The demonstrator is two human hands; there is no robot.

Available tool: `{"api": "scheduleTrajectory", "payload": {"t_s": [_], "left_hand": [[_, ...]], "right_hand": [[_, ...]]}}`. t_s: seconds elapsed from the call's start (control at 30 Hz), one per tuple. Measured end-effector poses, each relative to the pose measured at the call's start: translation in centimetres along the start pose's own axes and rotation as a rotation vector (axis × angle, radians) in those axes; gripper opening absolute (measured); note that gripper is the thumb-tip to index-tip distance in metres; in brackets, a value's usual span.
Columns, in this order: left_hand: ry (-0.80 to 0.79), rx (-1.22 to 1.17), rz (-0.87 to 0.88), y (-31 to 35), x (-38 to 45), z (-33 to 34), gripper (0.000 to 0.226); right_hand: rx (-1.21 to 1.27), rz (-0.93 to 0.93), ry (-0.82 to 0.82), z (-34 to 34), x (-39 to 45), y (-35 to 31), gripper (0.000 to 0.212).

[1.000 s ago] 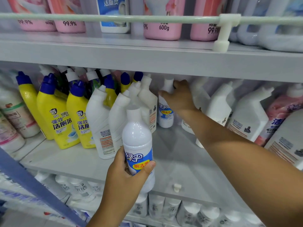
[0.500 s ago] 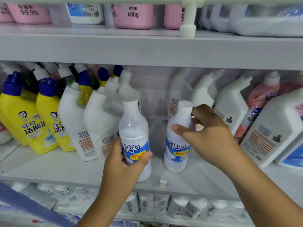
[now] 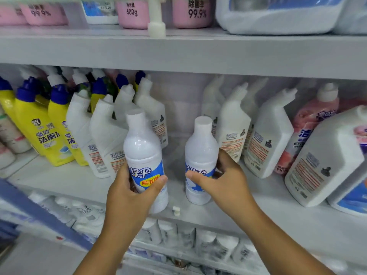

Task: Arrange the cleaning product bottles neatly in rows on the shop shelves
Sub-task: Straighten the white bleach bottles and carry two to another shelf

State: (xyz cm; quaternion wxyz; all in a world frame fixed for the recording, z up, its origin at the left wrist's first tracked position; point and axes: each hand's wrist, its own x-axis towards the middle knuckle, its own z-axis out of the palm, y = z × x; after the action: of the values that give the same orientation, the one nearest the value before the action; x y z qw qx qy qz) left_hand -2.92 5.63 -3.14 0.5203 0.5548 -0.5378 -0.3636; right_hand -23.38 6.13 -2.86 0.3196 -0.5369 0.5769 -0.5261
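the left hand (image 3: pixel 129 195) grasps a white bottle (image 3: pixel 144 155) round its blue label, thumb across the front, its base by the middle shelf's (image 3: pixel 59 181) front lip. the right hand (image 3: pixel 224 181) grasps a second white bottle (image 3: pixel 200 155) at three o'clock of the first, upright on the shelf; its fingers are mostly hidden behind it. bare shelf lies between and behind them. angled-neck white bottles (image 3: pixel 232 128) crowd at two o'clock, yellow bottles (image 3: pixel 39 128) at nine. lower-shelf stock is blurred.

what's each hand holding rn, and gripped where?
Left hand grips one white bottle around its labelled lower body. Right hand grips another white bottle at label height.
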Motion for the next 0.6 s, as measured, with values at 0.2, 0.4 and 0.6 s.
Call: {"api": "scheduleTrajectory", "payload": {"t_s": [0.2, 0.4, 0.6], "left_hand": [[0.174, -0.013, -0.006, 1.5, -3.0, -1.6, 0.053], [0.271, -0.009, 0.043, 3.1, -6.0, -6.4, 0.046], [0.309, -0.021, 0.080, 3.9, -9.4, -15.3, 0.051]], "right_hand": [[0.082, -0.069, -0.118, -0.2, -0.5, -1.9, 0.051], [0.166, -0.128, -0.252, 2.2, -3.3, -6.0, 0.048], [0.200, -0.148, -0.303, 8.3, -8.3, -10.8, 0.050]]}}
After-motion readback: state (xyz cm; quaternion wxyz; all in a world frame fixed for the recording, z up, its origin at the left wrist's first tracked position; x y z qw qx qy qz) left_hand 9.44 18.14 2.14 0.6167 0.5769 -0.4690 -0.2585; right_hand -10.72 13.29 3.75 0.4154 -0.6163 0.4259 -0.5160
